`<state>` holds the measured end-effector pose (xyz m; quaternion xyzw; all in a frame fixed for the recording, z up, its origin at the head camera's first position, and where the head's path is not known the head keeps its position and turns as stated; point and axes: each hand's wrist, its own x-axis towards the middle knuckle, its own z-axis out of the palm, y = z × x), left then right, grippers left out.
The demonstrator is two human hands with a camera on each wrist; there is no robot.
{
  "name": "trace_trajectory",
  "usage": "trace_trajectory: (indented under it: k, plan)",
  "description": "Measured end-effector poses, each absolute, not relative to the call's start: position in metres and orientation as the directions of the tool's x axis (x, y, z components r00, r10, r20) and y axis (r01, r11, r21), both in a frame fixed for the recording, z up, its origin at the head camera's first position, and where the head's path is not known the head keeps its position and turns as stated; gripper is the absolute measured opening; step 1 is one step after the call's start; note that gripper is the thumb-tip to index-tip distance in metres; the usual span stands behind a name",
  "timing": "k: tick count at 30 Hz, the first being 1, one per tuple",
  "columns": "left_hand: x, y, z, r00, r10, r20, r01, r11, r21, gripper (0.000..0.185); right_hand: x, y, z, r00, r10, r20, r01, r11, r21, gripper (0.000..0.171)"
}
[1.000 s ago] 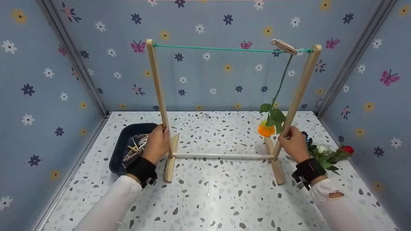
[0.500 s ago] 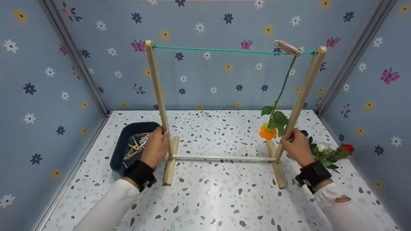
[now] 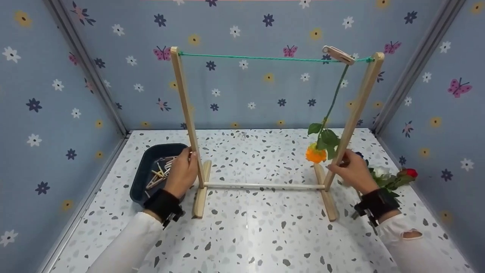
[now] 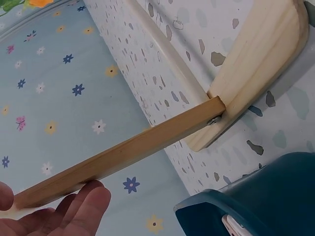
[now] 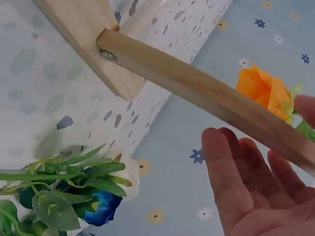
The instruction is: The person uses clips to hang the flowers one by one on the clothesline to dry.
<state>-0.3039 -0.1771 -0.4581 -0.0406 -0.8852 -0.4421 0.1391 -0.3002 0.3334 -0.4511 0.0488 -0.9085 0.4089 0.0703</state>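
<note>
A wooden frame (image 3: 264, 185) stands upright on the table, with a green cord (image 3: 242, 57) strung between its two posts. From the cord, near the right post, an orange rose (image 3: 316, 153) hangs head down by its stem, held by a clothespin (image 3: 339, 55). My left hand (image 3: 182, 172) holds the lower left post (image 4: 123, 152) between thumb and fingers. Around the lower right post (image 5: 211, 93) my right hand (image 3: 354, 172) is loosely spread; in the right wrist view its fingers (image 5: 219, 162) are apart from the wood.
A dark blue tray (image 3: 137, 178) with several clothespins (image 3: 161, 174) sits left of the frame, partly behind my left hand. Right of the frame lie more artificial flowers: a red rose (image 3: 410, 173), a white one (image 3: 382, 172) and a blue one (image 5: 103, 207). Patterned walls (image 3: 242, 91) enclose the table.
The frame's right side has shifted slightly right and toward me, mostly in the first half second. My right hand has since moved a little right, its fingers loosening from the post.
</note>
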Motion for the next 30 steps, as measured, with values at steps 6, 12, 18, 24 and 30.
trace_trajectory:
  k: [6, 12, 18, 24, 30]
  plan:
    - [-0.301, -0.188, -0.459, -0.975, -0.064, 0.213, 0.138, 0.577, 0.805, 0.048, -0.297, 0.354, -0.446, -0.991, -0.05, 0.127, -0.127, 0.68, -0.722, 0.046]
    - [-0.299, -0.204, -0.463, -0.965, -0.072, 0.251, 0.151, 0.633, 0.759, 0.042, -0.294, 0.383, -0.453, -0.994, -0.002, 0.112, -0.073, 0.769, -0.635, 0.037]
    - [-0.299, -0.227, -0.467, -0.966, -0.074, 0.249, 0.115, 0.74, 0.663, 0.035, -0.289, 0.408, -0.468, -0.997, -0.067, 0.042, -0.079, 0.85, -0.521, 0.02]
    - [-0.303, -0.251, -0.474, -0.979, -0.071, 0.189, 0.055, 0.809, 0.585, 0.036, -0.281, 0.414, -0.482, -0.98, -0.192, -0.047, -0.147, 0.866, -0.477, 0.017]
    - [-0.311, -0.27, -0.483, -0.987, -0.054, 0.151, 0.033, 0.857, 0.515, 0.03, -0.277, 0.409, -0.493, -0.913, -0.379, -0.15, -0.289, 0.862, -0.417, 0.024]
